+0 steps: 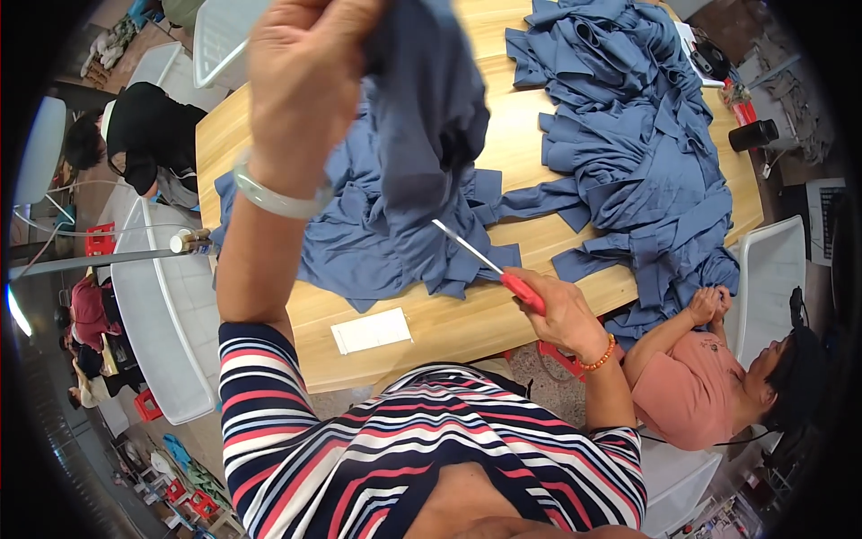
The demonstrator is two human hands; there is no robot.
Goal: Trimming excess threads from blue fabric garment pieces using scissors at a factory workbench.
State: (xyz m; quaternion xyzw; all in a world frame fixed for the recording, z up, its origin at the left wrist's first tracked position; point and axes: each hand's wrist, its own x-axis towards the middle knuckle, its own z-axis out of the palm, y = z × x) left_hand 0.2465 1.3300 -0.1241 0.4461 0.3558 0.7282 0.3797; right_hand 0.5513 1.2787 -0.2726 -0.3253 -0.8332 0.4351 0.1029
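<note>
High over the table, my left hand (pixel 310 81) is closed on a blue garment (pixel 417 135), and the cloth hangs down from it. My right hand (pixel 566 310) grips a red-handled tool (pixel 523 293) with a long, thin metal shaft. The shaft points up and to the left, its tip at the lower part of the raised cloth; whether it touches cannot be made out. Under the lifted garment, more blue garments (pixel 346 247) lie spread on the wooden table (pixel 503 135).
A large heap of blue garments (pixel 620 135) covers the table's right side. By the front edge lies a white card (pixel 371 331). A black cylinder (pixel 752 136) stands at the right. White bins (pixel 162 314) flank the table. A co-worker in pink (pixel 691 386) handles cloth nearby.
</note>
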